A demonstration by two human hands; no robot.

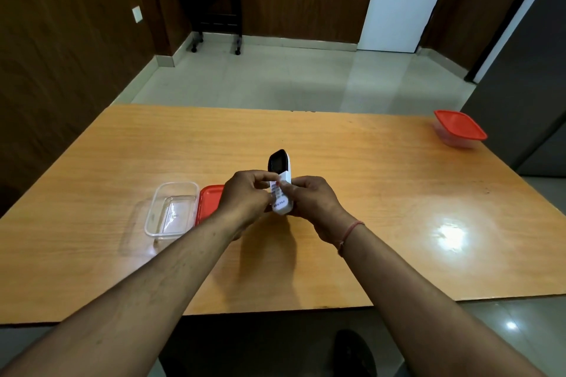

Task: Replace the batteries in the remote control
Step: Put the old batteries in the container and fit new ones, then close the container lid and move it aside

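A white remote control (279,162) with a dark screen at its far end is held above the middle of the wooden table (367,193), button side up. My left hand (245,199) grips its left side with fingertips on the buttons. My right hand (315,202) holds its right side and near end. The back of the remote and any batteries are hidden.
A clear lidless plastic container (171,208) sits left of my hands, with its red lid (209,200) lying beside it, partly behind my left hand. A second container with a red lid (459,128) stands at the far right corner. A grey cabinet (526,86) rises beyond it.
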